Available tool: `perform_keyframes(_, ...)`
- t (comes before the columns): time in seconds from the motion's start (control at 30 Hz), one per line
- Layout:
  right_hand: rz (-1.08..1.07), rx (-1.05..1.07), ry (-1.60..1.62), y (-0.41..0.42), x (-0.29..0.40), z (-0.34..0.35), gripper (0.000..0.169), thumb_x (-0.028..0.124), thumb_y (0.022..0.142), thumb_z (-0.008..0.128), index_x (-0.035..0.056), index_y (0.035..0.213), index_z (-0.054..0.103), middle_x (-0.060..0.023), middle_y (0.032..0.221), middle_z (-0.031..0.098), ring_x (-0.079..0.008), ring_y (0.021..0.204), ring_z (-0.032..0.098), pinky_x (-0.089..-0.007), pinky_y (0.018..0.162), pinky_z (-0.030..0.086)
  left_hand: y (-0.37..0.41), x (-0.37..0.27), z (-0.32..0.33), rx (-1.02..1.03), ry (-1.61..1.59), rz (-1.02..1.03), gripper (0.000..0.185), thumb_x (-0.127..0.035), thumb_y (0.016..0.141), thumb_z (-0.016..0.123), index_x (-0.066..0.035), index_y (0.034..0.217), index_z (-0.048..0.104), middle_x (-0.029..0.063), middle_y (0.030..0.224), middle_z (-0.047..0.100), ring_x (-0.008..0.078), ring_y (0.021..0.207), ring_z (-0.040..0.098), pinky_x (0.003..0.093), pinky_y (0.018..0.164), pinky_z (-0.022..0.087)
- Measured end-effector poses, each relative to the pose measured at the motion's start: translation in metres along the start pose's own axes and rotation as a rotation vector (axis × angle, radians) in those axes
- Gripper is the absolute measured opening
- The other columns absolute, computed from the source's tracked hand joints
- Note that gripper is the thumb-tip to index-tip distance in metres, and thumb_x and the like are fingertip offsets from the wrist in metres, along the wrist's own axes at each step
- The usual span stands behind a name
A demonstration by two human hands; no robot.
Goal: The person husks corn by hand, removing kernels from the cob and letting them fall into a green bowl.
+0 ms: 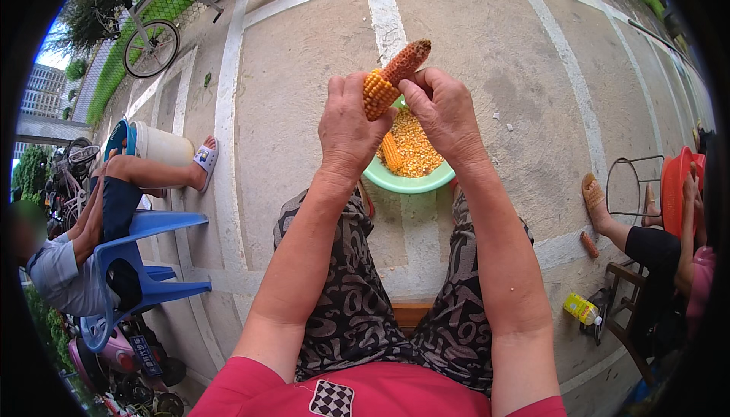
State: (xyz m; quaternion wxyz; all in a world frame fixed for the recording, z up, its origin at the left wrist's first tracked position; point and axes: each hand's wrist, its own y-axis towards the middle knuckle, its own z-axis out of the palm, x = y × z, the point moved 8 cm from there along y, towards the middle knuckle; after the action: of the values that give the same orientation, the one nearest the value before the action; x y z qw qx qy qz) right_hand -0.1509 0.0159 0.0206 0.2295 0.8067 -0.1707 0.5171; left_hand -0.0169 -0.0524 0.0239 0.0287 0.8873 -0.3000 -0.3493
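Note:
A half-shelled ear of dried corn (pixel 383 91) is held up in front of me, tilted, its reddish bare cob end pointing up and right. My left hand (pixel 349 115) wraps around the lower part, where orange kernels still cover it. With curled fingers, my right hand (pixel 442 106) has its thumb tip against the cob at the edge of the kernel rows. Below both hands, a light green plastic basin (pixel 408 186) rests on the ground between my feet. Loose yellow kernels (pixel 421 146) fill it, and another ear of corn (pixel 391 152) lies on them at the left.
To the left, a person (pixel 68 263) sits on a blue plastic chair (pixel 128 251) beside a white bucket (pixel 162 146). At right, another person (pixel 693 280) holds a red basin (pixel 676 194). A bare cob (pixel 589 244) and a yellow-labelled bottle (pixel 582 308) lie nearby. A bicycle (pixel 151 49) stands farther off.

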Motion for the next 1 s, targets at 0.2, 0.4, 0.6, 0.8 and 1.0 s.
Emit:
perform_keyframes(0.2,0.042,0.020,0.090,0.001,-0.005,0.002,0.029,0.022,0.089,0.059,-0.0066,0.091,0.063,-0.0196,0.085,0.067,-0.0305,0.080,0.066,-0.0404,0.077,0.051,0.002,0.004,0.005,0.037,-0.109,0.020,0.051,-0.018,0.072,0.079,-0.005,0.115,0.057,0.0128,0.104,0.055,0.0304,0.099,0.055,0.0398,0.088,0.047)
perform_keyframes(0.4,0.152,0.049,0.205,0.001,-0.009,0.002,0.031,0.023,0.090,0.059,-0.0081,0.092,0.063,-0.0149,0.079,0.067,-0.0207,0.070,0.065,-0.0341,0.068,0.053,0.003,0.004,0.008,0.071,-0.162,-0.002,0.049,-0.019,0.072,0.080,-0.003,0.113,0.058,0.0125,0.103,0.055,0.0278,0.099,0.056,0.0379,0.088,0.046)
perform_keyframes(0.6,0.259,0.007,0.326,-0.001,-0.018,-0.003,0.025,0.019,0.088,0.062,-0.0062,0.090,0.064,-0.0103,0.075,0.066,-0.0133,0.062,0.062,-0.0288,0.059,0.052,0.006,0.015,0.010,0.056,-0.281,-0.009,0.054,-0.023,0.076,0.081,-0.001,0.117,0.053,0.0087,0.101,0.057,0.0206,0.090,0.059,0.0319,0.081,0.050)
perform_keyframes(0.8,0.222,-0.020,0.228,0.001,-0.029,-0.007,0.018,0.014,0.087,0.064,-0.0049,0.089,0.065,-0.0088,0.074,0.066,-0.0131,0.061,0.061,-0.0286,0.058,0.052,0.006,0.025,0.019,0.136,-0.692,-0.203,0.058,-0.023,0.080,0.081,0.001,0.119,0.045,0.0074,0.098,0.059,0.0128,0.080,0.060,0.0260,0.070,0.051)
perform_keyframes(1.0,0.171,-0.025,0.304,0.001,-0.013,-0.008,0.015,0.011,0.089,0.065,-0.0021,0.095,0.066,-0.0073,0.079,0.067,-0.0121,0.067,0.062,-0.0273,0.061,0.052,0.004,0.020,0.017,0.229,-0.818,-0.293,0.053,-0.024,0.080,0.080,-0.005,0.119,0.049,0.0003,0.080,0.057,0.0041,0.059,0.050,0.0213,0.048,0.039)
